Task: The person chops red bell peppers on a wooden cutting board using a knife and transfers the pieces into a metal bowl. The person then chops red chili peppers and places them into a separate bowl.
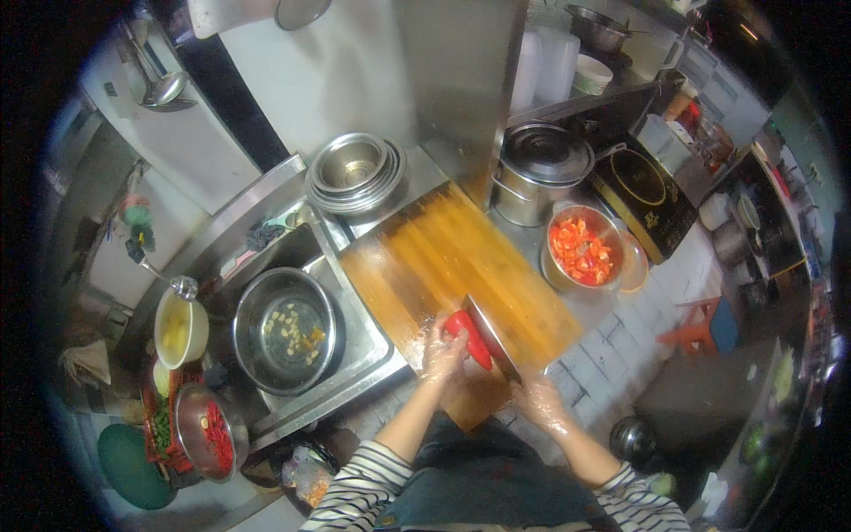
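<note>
My left hand (444, 351), in a clear plastic glove, holds a red pepper (471, 340) near the front edge of a wooden cutting board (459, 253). My right hand (540, 399), gloved the same way, grips the handle of a broad-bladed kitchen knife (490, 332). The blade stands on edge just to the right of the pepper; whether it touches the pepper I cannot tell. Beyond the board on the right, a metal pot (553, 271) holds chopped red pepper pieces (582, 246).
Left of the board, a steel basin (238, 339) with garlic cloves sits in the sink (372, 332). Nested steel bowls (356, 166) stand behind. A lidded stockpot (532, 199) and a black induction cooker (648, 199) are at the back right. A bowl of red chillies (189, 425) is far left.
</note>
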Tool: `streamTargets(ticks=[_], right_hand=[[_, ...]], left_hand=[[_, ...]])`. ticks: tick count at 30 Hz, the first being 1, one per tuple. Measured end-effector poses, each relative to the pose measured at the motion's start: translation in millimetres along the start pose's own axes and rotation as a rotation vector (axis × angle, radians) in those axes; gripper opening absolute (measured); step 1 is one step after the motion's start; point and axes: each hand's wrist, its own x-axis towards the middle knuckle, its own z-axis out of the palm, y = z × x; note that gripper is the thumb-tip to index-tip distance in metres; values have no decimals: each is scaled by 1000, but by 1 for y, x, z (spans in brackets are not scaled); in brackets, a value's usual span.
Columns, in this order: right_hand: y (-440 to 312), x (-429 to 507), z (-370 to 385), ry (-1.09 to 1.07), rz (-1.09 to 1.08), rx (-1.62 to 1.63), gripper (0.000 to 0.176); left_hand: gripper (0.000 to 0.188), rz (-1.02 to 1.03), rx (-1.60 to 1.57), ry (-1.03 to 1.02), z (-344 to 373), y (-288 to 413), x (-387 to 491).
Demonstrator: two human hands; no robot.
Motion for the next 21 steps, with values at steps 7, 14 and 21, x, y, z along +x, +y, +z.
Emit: streamTargets(ticks=[7,14,21], right_hand=[[-12,5,-11,-69,10,-137,25],[-38,-8,-33,-54,-75,-150,27],[-58,1,-43,-118,-124,-235,24]], left_hand=[[50,236,322,141,-13,-5,2],[44,297,181,114,-28,5,-7],[49,381,190,161,-28,3,-12]])
